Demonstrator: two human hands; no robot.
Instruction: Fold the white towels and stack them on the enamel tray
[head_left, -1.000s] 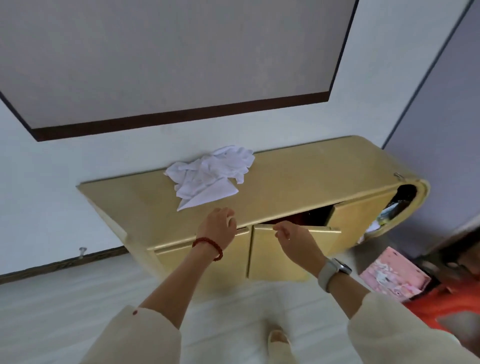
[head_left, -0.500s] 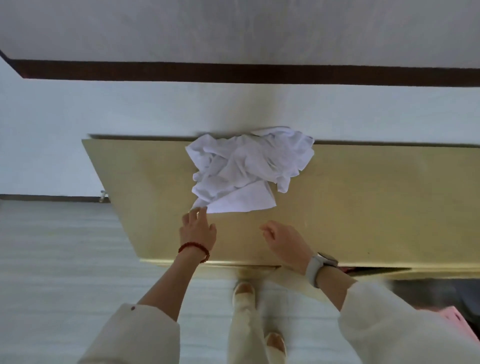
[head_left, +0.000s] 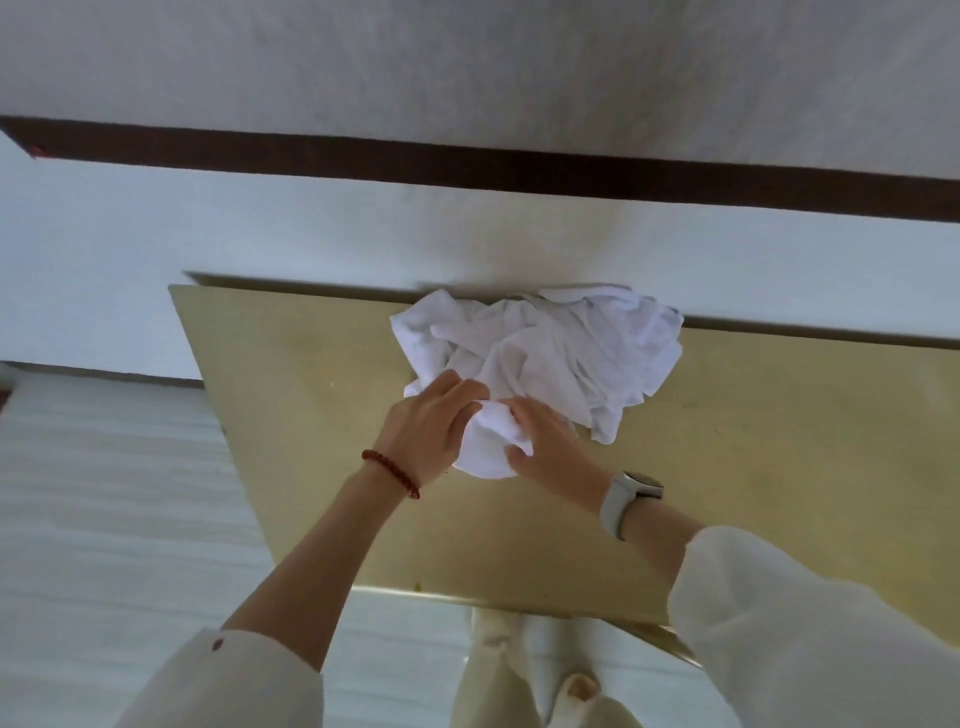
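Both hands gathering the near edge of the towels

Our left hand (head_left: 434, 434) and right hand (head_left: 545, 447) have fingers curled into a bunched white fold, pinching it between them. The rest of the towels (head_left: 550, 353) lie heaped just beyond our fingertips, spreading rightward along the back of the cabinet (head_left: 779, 467) against the wall, so the right hand is nearer the bulk. No tray is in view. Half a second ago both hands hovered short of the cloth with loose fingers; now they have reached in and taken hold.
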